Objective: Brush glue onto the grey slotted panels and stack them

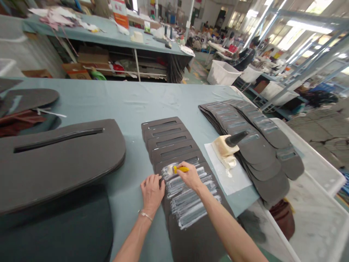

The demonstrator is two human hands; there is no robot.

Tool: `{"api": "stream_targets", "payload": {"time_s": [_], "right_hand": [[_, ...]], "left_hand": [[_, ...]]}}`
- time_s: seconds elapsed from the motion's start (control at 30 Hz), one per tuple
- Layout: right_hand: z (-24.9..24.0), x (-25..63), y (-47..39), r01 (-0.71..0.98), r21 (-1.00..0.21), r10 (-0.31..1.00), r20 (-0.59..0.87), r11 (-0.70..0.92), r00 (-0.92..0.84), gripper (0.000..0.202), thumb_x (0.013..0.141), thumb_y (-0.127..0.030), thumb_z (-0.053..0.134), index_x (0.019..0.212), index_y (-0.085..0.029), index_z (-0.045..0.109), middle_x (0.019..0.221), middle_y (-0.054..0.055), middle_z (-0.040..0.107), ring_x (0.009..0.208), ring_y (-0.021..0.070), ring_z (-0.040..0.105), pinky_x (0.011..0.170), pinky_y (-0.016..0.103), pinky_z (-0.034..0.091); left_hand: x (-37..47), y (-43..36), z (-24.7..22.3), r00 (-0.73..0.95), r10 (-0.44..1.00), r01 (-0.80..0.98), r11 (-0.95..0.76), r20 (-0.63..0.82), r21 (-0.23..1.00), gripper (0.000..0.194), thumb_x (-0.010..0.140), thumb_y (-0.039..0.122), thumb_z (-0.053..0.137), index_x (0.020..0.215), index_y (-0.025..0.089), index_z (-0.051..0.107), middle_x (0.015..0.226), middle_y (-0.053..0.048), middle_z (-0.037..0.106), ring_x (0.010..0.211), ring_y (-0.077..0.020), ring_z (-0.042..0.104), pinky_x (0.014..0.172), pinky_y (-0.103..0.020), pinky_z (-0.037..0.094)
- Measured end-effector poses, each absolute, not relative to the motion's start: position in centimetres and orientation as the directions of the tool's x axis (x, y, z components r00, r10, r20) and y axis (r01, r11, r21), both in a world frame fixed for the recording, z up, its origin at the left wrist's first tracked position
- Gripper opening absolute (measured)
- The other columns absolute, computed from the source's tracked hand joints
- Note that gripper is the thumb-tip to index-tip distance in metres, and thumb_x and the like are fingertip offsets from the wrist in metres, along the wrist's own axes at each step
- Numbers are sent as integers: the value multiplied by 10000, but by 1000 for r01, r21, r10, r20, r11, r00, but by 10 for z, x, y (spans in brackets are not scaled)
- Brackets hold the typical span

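Dark slotted panels (174,154) lie overlapped in a row on the blue-green table, with white glue smeared around the slots of the nearer ones. My right hand (190,177) is closed on the yellow handle of a small brush (182,169), whose bristles touch the panel at the upper left end of the smeared area. My left hand (153,189), wearing a bracelet at the wrist, rests at the left edge of the panels with its fingers slightly spread. Right of the row, a glue bottle (224,146) with a black nozzle lies on a glue-stained white sheet (240,180).
More glued dark panels (252,147) are fanned at the right table edge, beside white bins (313,214). A large slotted dark piece (65,160) lies on the left. Behind stands another cluttered table (95,31). A person (245,56) sits farther back on the right.
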State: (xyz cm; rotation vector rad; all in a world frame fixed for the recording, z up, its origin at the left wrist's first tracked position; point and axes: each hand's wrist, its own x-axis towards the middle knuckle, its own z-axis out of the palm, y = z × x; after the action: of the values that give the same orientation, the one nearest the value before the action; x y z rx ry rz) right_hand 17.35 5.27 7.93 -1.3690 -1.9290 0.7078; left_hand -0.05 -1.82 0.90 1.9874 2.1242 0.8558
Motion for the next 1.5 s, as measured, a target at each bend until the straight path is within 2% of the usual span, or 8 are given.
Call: {"api": "stream_targets", "payload": {"time_s": [0.17, 0.33, 0.5, 0.73, 0.93, 1.1, 1.33, 1.5], "right_hand": [[85, 254, 86, 768, -639, 961, 235, 39, 146, 184, 697, -295, 489, 730, -200, 643, 641, -1, 613, 588, 142, 519, 579, 237, 395], [88, 270, 95, 820, -547, 967, 251, 168, -30, 188, 727, -276, 480, 775, -214, 651, 718, 10, 645, 650, 149, 551, 635, 243, 407], [93, 244, 87, 841, -533, 941, 321, 90, 103, 155, 739, -249, 493, 755, -200, 639, 706, 23, 635, 647, 153, 550, 637, 250, 410], [78, 160, 51, 577, -702, 906, 276, 417, -320, 137, 749, -206, 540, 811, -224, 660, 817, 1, 667, 752, 138, 603, 715, 232, 446], [80, 254, 91, 761, -648, 955, 247, 38, 163, 173, 676, -259, 508, 731, -194, 659, 641, -4, 622, 582, 143, 538, 568, 235, 408], [100, 278, 87, 779, -626, 912, 293, -46, 288, 207, 683, -310, 523, 748, -187, 676, 594, -3, 618, 545, 138, 534, 543, 230, 387], [128, 369, 37, 644, -713, 602, 395, -275, 694, 324, 724, -403, 501, 760, -131, 674, 464, 11, 570, 464, 169, 535, 515, 259, 390], [126, 417, 36, 598, -702, 504, 383, -385, 774, 307, 705, -388, 482, 698, -149, 675, 466, 31, 598, 511, 206, 583, 559, 277, 406]], "left_hand": [[0, -16, 7, -132, 943, 889, -24, 305, 458, 202, 865, 285, 442, 980, 210, 590, 1008, -82, 609, 1034, -252, 495, 917, -406, 299], [-1, -16, 8, -125, 942, 892, -31, 312, 450, 204, 861, 286, 446, 982, 209, 591, 1002, -83, 608, 1030, -253, 496, 912, -405, 302], [-1, -16, 6, -134, 944, 892, -17, 302, 451, 207, 859, 280, 449, 990, 207, 591, 1002, -86, 606, 1039, -257, 490, 917, -411, 303], [-1, -16, 4, -136, 940, 884, -28, 313, 467, 213, 855, 292, 455, 990, 206, 596, 997, -91, 607, 1031, -265, 496, 908, -417, 305], [-5, -16, 4, -136, 944, 869, -32, 300, 493, 225, 862, 309, 441, 993, 214, 596, 1008, -94, 606, 1047, -271, 493, 910, -422, 309], [-6, -16, 5, -147, 943, 847, -36, 298, 531, 229, 863, 330, 439, 980, 213, 597, 1031, -94, 609, 1048, -272, 495, 904, -423, 314], [-33, -9, -5, -271, 949, 646, 55, 162, 761, 291, 843, 477, 415, 834, 219, 549, 852, -42, 598, 849, -216, 544, 776, -343, 394], [-47, -17, -3, -316, 944, 597, 277, -97, 753, 374, 873, 500, 300, 659, 230, 447, 592, 9, 499, 585, -170, 480, 588, -281, 359]]}}
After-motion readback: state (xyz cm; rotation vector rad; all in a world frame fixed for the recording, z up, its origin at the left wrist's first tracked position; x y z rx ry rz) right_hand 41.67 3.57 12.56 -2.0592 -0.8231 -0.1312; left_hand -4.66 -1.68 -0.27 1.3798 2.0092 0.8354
